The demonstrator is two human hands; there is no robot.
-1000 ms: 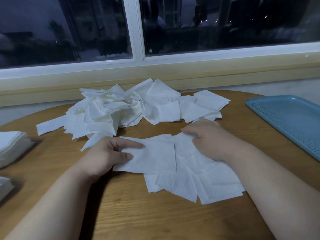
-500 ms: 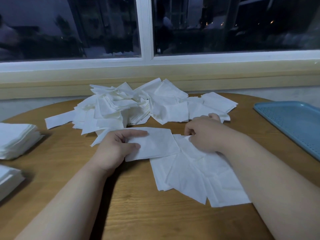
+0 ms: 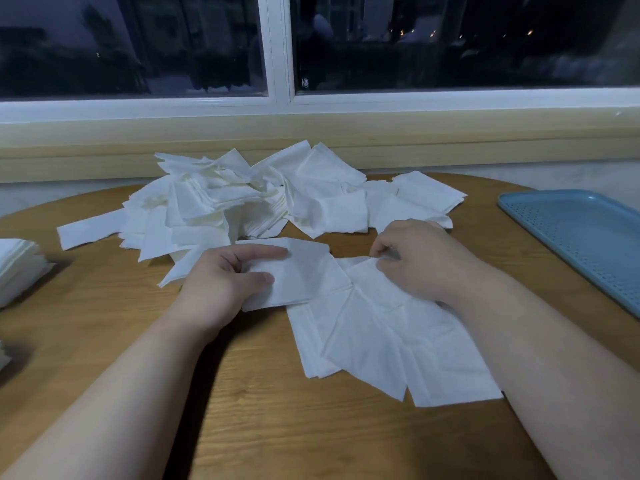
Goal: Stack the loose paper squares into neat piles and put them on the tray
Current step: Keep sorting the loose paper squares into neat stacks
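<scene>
Paper squares (image 3: 322, 209) sit in several spots on the round wooden table (image 3: 270, 431): a loose heap (image 3: 214, 202) at the back near the window ledge (image 3: 346, 133), fanned squares (image 3: 374, 344) overlapping flat in front of the person, and a neat pile (image 3: 17, 268) at the far left edge. Left hand (image 3: 221, 282) grips a single square (image 3: 304, 275), thumb and index finger on top, other fingers hidden below. Right hand (image 3: 415, 261) has curled fingers pinching a far corner of the fanned squares. Sheets look thin, white, soft and tissue-like, with a faint embossed texture and fold creases. Likely very light and limp, so they will sag, crease or tear if tugged, and cling so that two lift at once. Best to take one by a corner or edge with a light pinch, then square the edges against the pile. Tray (image 3: 571, 233) is blue plastic, rectangular with rounded corners, a raised rim and a dotted floor, well to the right. No pile is on it yet.
</scene>
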